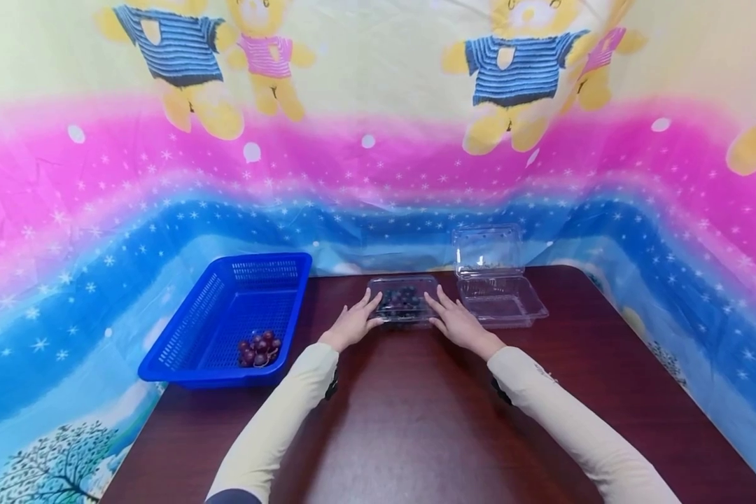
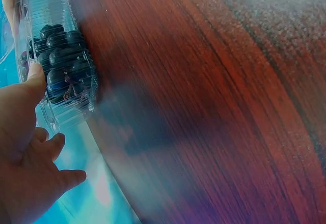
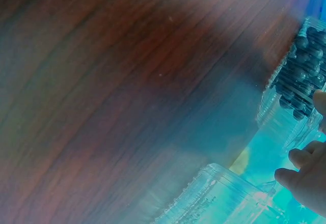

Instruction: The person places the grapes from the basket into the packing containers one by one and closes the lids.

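Note:
A clear plastic clamshell box [image 1: 403,281] with its lid down stands near the back of the table, and dark grapes [image 2: 66,56] fill part of it. My left hand [image 1: 355,320] touches the box's left side with fingers spread. On the opposite side my right hand [image 1: 458,320] rests its fingertips against the lid's edge, fingers likewise spread. In the left wrist view the left thumb lies on the box's rim. The right wrist view shows only part of the right hand at the frame edge, beside the box.
A blue plastic basket [image 1: 227,308] on the left holds a bunch of reddish grapes [image 1: 260,348]. Just right of the right hand stands a second clear clamshell box [image 1: 500,301], its lid raised. A printed cloth [image 1: 378,175] hangs behind the brown table [image 1: 409,420].

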{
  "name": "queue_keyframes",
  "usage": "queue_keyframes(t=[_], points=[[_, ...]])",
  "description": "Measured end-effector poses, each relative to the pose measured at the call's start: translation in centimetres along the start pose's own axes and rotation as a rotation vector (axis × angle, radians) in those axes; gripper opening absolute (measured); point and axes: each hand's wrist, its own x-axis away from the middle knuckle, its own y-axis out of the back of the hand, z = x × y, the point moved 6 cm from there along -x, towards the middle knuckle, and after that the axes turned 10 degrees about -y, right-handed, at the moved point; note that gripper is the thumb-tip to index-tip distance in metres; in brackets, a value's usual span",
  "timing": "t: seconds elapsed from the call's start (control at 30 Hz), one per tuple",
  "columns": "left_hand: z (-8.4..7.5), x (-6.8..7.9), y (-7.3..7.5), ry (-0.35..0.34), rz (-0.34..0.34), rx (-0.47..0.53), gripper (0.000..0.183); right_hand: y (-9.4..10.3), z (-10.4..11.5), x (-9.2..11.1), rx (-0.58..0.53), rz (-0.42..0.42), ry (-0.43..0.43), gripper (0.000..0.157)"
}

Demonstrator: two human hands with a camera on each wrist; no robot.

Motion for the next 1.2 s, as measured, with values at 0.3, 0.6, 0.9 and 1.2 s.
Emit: queue_keyframes(t=[0.3,0.6,0.9,1.2], points=[[0.4,-0.7,-0.1,0.045,0.016,-0.079,0.063,-0.2,-0.2,-0.6,0.041,-0.01,-0.015,0.056],[0.0,-0.8,0.2,0.072,0.014,-0.1,0.063,-0.4,-0.2,-1.1,0.088,-0.004,-0.039,0.056],[0.1,-1.2,0.2,0.101,0.018,-0.135,0.063,-0.4,-0.2,-1.7,0.13,-0.003,-0.059,0.056],[0.6,-1.9,0.0,0.129,0.013,-0.14,0.063,-0.7,-0.6,-2.5,0.151,-0.016,-0.072,0.056]])
